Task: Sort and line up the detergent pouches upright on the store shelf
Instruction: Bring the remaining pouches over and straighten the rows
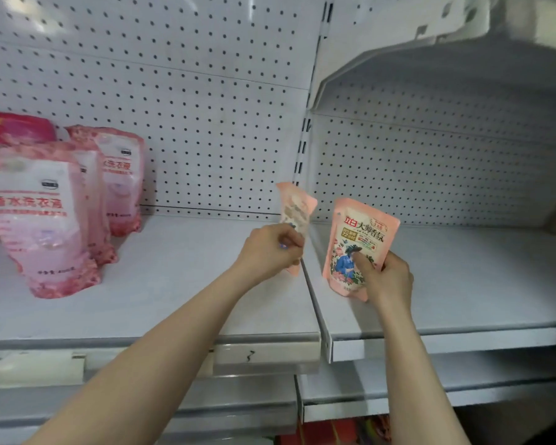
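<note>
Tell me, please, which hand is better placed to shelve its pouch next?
Right. The right pouch in the right hand is near-upright, label forward, low over the shelf; the left pouch is turned sideways.

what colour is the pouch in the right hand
Peach-pink, with a floral print and a figure in blue, on the pouch held by the right hand. Head view.

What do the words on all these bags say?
"立白 大师香氛": on the peach pouch held by the right hand.
"香水洗衣液": on the front pink pouch, far left.
Print on the turned pouch held by the left hand: blurred, unreadable.
Small print on every pouch: too small to read.
</note>
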### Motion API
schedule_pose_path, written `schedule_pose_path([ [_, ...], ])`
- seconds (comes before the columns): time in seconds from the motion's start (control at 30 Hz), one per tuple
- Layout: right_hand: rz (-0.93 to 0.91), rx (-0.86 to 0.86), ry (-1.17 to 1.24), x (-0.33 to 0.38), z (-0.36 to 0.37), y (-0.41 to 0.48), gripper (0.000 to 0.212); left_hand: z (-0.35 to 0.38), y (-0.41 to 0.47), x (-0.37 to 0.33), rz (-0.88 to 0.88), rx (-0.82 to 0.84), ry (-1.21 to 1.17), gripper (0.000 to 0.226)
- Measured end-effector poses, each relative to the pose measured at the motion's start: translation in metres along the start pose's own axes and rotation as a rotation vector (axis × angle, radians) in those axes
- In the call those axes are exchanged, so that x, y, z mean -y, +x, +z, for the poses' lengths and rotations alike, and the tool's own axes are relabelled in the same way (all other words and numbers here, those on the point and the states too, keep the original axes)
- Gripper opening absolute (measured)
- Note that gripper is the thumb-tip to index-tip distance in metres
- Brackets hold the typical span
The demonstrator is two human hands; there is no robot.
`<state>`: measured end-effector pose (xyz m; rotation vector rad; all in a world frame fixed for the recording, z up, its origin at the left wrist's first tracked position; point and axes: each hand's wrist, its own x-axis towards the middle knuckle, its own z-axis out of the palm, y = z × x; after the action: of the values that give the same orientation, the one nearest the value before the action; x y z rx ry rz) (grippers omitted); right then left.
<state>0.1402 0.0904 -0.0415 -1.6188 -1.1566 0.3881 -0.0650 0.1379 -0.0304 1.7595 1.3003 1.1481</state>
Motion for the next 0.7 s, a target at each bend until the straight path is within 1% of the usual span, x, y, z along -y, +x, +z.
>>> schedule_pose_path([
  [0.03,0.01,0.022,0.021,-0.001,-0.003,0.001,0.011,0.0,0.002,0.002,-0.009,-0.067,0.01,0.014],
  [0.07,0.01,0.047,0.035,-0.001,-0.004,0.002,0.008,0.0,0.006,0.005,-0.023,-0.134,0.04,0.024],
  [0.1,0.006,0.073,0.039,0.0,-0.003,0.002,0.007,-0.001,0.011,0.006,-0.04,-0.163,0.042,0.037],
  [0.13,0.01,0.101,0.038,0.0,-0.002,0.002,0.007,-0.002,0.017,0.006,-0.083,-0.128,0.003,0.056],
  [0.17,0.018,0.127,0.034,0.0,0.001,0.002,0.008,-0.004,0.023,0.005,-0.132,-0.045,-0.086,0.079],
  [0.2,0.026,0.142,0.03,-0.002,0.003,0.001,0.009,-0.005,0.028,0.003,-0.184,0.051,-0.182,0.096],
  [0.23,0.031,0.144,0.031,-0.004,0.006,0.002,0.009,-0.005,0.031,0.001,-0.222,0.142,-0.259,0.104],
  [0.27,0.035,0.136,0.043,-0.006,0.008,0.001,0.009,-0.006,0.034,0.001,-0.236,0.205,-0.285,0.102],
  [0.3,0.043,0.118,0.063,-0.009,0.009,0.001,0.009,-0.007,0.036,0.004,-0.216,0.232,-0.277,0.092],
  [0.33,0.05,0.097,0.096,-0.01,0.009,0.0,0.01,-0.008,0.036,0.006,-0.195,0.224,-0.242,0.074],
  [0.4,0.063,0.051,0.18,-0.008,0.008,-0.004,0.015,-0.011,0.027,0.009,-0.152,0.14,-0.172,0.037],
  [0.43,0.065,0.031,0.227,-0.007,0.008,-0.007,0.019,-0.013,0.02,0.011,-0.144,0.093,-0.166,0.028],
  [0.5,0.064,0.013,0.337,-0.001,0.011,-0.014,0.027,-0.023,0.0,0.015,-0.152,-0.017,-0.176,0.024],
  [0.57,0.05,0.025,0.413,0.011,0.018,-0.025,0.03,-0.04,-0.029,0.015,-0.152,-0.164,-0.187,0.022],
  [0.63,0.039,0.096,0.48,0.026,0.028,-0.039,0.028,-0.062,-0.063,0.017,-0.144,-0.323,-0.207,0.015],
  [0.7,0.043,0.204,0.578,0.045,0.041,-0.059,0.027,-0.087,-0.099,0.019,-0.134,-0.448,-0.245,0.007],
])
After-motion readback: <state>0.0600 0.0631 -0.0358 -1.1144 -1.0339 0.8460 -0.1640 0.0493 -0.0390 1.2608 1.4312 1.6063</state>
